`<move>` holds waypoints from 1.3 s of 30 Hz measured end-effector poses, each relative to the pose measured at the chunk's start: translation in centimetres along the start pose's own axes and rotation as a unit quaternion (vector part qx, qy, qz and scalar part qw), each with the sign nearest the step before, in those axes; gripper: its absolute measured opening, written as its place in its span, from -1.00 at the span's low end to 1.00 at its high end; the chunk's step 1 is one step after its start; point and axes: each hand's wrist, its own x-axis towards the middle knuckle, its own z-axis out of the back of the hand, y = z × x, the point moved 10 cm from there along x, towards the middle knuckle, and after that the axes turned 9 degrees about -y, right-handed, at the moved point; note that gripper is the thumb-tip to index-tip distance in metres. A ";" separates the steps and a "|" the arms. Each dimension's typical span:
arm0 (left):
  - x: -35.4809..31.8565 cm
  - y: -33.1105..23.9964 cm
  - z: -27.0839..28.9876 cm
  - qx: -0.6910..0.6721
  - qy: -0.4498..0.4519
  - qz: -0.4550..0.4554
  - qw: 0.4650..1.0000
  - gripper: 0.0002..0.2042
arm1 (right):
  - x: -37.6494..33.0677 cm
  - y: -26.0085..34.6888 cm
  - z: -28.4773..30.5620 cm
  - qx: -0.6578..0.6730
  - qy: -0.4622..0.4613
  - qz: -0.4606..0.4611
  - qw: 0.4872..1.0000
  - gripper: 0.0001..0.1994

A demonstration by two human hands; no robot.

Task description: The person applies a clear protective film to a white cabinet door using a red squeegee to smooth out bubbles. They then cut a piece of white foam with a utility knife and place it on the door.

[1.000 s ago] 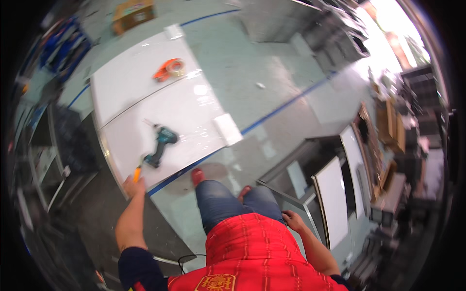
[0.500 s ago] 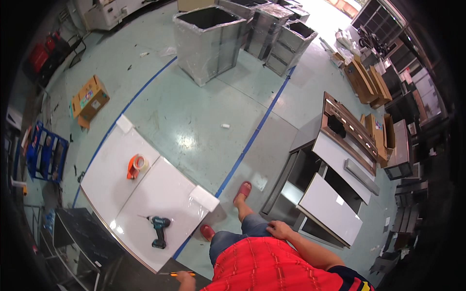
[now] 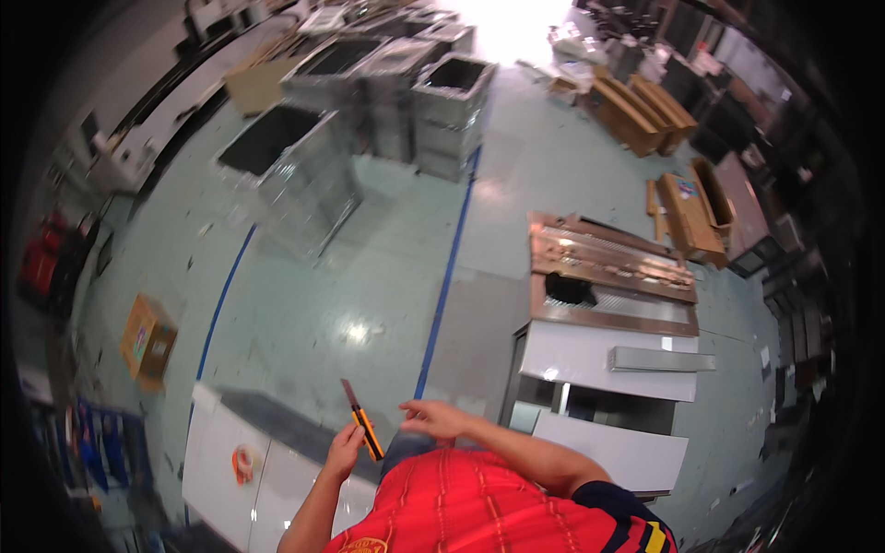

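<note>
My left hand [image 3: 345, 449] is closed around an orange and black utility knife [image 3: 366, 433]. Its long blade is out and points up and away from me. To the right of the knife, in front of my body, my right hand [image 3: 433, 417] is held with its fingers stretched toward the left, and nothing shows in it. Below and left of the knife are glossy white panels [image 3: 221, 498], with an orange tape dispenser [image 3: 242, 464] on them. The drill seen earlier is out of sight.
Plastic-wrapped grey cabinets [image 3: 304, 189] stand ahead. To the right lie white panels [image 3: 608, 452], a grey metal bar [image 3: 659, 359] and brown metal frames [image 3: 608, 249]. A cardboard box [image 3: 147, 341] sits at left, and blue tape lines [image 3: 441, 313] run along the floor.
My left hand has brought the utility knife up in front of me, its blade now showing. My right hand has left my thigh and moved toward it. The view has turned right.
</note>
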 end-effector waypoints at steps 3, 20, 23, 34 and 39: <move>6.7 -10.0 -9.1 -0.147 0.114 -0.016 0.983 -0.44 | 4.2 3.6 4.2 0.189 -0.077 0.052 0.978 -0.25; 58.8 -35.2 -25.2 0.351 0.289 -0.045 0.889 -0.33 | 17.8 -0.1 52.6 0.366 -0.521 -0.042 0.770 -0.63; 68.7 -37.6 -33.4 0.296 0.333 0.011 0.895 -0.23 | 18.8 0.0 59.6 0.404 -0.561 0.015 0.723 -0.54; 93.0 -40.4 -57.3 0.306 0.204 0.155 0.917 -0.17 | 19.3 4.8 102.9 0.194 -0.659 0.072 0.723 -0.63; 100.5 -42.8 -63.9 0.397 0.200 0.105 0.890 -0.29 | 20.5 -4.8 122.6 0.031 -0.704 -0.068 0.706 -0.61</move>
